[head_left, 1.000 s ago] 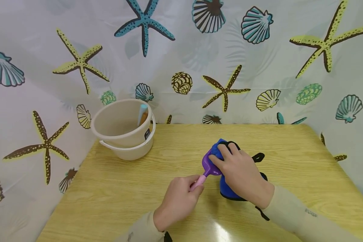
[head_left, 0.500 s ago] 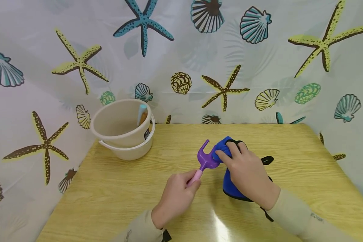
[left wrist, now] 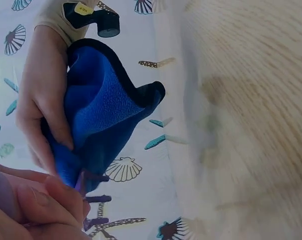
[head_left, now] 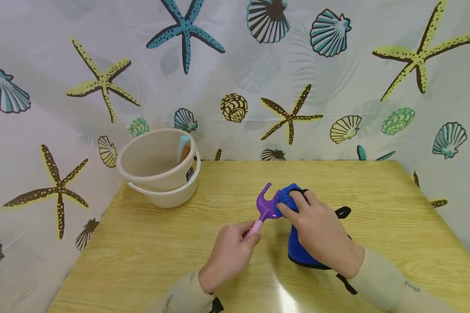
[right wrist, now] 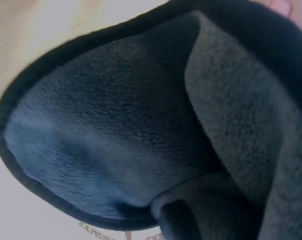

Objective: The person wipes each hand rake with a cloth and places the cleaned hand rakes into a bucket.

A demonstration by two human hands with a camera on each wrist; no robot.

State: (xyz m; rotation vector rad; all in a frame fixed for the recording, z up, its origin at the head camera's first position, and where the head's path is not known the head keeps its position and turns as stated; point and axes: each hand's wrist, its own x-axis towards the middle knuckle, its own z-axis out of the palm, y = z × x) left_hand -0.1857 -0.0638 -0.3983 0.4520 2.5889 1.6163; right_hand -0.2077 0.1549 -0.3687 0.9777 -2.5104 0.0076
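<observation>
My left hand [head_left: 230, 253] grips the pink handle [head_left: 253, 229] of a small toy sand rake with a purple head [head_left: 266, 208]. The head points away from me, held above the table. A bare, curved left prong shows in the head view. My right hand [head_left: 322, 230] pinches a blue cleaning cloth [head_left: 300, 250] with black edging around the head's right side, covering the prongs there. Below that hand the rest of the cloth hangs loosely. Purple prongs [left wrist: 98, 199] stick out past the left fingers in the left wrist view. Folded cloth [right wrist: 105, 125] fills most of the right wrist view.
At the back left of the wooden table [head_left: 149, 261] stands a beige bucket [head_left: 172, 198] with a white handle. A light blue item [head_left: 183, 145] and an orange one lean inside it. A shell-patterned curtain [head_left: 219, 56] hangs behind the table.
My right hand and the cloth have slid rightward across the rake head, uncovering its left prong, then come slightly back toward me. The left hand keeps its grip and barely moves.
</observation>
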